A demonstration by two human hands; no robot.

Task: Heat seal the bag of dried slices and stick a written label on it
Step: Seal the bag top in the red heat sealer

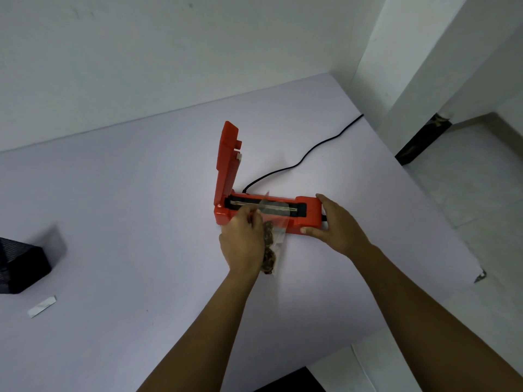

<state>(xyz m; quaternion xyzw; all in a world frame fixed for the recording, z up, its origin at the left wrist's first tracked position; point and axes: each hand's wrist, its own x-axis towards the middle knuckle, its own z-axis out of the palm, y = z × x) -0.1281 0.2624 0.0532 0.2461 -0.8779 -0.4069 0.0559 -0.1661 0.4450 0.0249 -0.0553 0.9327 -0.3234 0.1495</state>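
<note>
An orange heat sealer (308,206) sits on the pale table (127,222) with its arm (226,159) raised upright at the left end. A clear bag of brown dried slices (270,250) lies in front of it, its open top laid across the black sealing strip (263,206). My left hand (243,241) pinches the bag near its top, covering part of it. My right hand (336,224) grips the sealer's right end, thumb on the front and fingers over the back. A white label strip (42,306) lies far left near the front.
A black cord (305,157) runs from the sealer's back to the table's far right edge. A black box (19,264) stands at the left border. White walls close the back and right; the table's right edge drops to a tiled floor (467,193).
</note>
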